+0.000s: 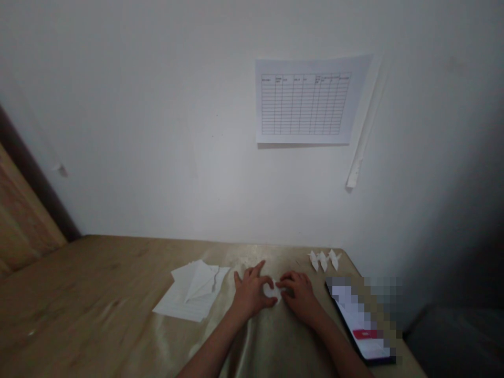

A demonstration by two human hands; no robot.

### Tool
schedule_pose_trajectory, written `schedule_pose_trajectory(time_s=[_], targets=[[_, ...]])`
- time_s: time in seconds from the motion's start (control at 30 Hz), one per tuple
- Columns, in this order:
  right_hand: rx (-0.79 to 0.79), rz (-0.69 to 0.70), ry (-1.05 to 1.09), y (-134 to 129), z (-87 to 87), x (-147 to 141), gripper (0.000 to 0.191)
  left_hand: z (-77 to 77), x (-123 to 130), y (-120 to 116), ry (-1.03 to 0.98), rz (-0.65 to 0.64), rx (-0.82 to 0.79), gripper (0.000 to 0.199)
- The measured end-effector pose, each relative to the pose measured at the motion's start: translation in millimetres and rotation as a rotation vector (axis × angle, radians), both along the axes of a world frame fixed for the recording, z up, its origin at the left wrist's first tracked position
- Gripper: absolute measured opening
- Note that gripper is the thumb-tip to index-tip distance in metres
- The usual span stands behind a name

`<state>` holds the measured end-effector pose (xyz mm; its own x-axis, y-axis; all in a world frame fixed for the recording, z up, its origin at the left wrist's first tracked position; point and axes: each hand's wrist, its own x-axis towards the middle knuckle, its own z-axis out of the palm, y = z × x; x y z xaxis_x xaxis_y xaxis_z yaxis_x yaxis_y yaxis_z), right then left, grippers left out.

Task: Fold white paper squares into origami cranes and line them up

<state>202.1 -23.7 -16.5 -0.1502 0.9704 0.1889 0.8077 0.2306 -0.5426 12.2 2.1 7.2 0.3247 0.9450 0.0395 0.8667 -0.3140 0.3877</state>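
Observation:
Between my two hands a small piece of white folded paper (271,292) lies on the cloth, partly covered by fingers. My left hand (252,292) curls its thumb and index finger around the paper's left side, the other fingers spread away. At the right side of the same paper, my right hand (301,295) holds the edge with bent thumb and fingertips. Farther right, near the wall, three small folded white paper shapes (323,261) stand in a row. To the left of my hands lies a loose stack of white paper sheets (177,302), with a creased piece on top.
A gold-brown cloth (98,304) with wrinkles covers the table. A phone (360,323) with a lit screen, partly pixelated, lies by the right edge. On the white wall (157,131) hang a printed table sheet (307,102) and a narrow strip (364,136).

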Motion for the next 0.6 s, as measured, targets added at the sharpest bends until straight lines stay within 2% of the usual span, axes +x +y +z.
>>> schedule_pose_trajectory(time_s=[0.43,0.6], targets=[[-0.033,-0.004,-0.022,-1.1,6.0,-0.9,0.034,0.9,-3.1,0.5,-0.007,-0.004,-0.028,0.051],[-0.023,-0.005,-0.025,-2.4,6.3,-1.2,0.033,-1.3,-3.5,3.3,-0.053,0.003,-0.03,0.042]])
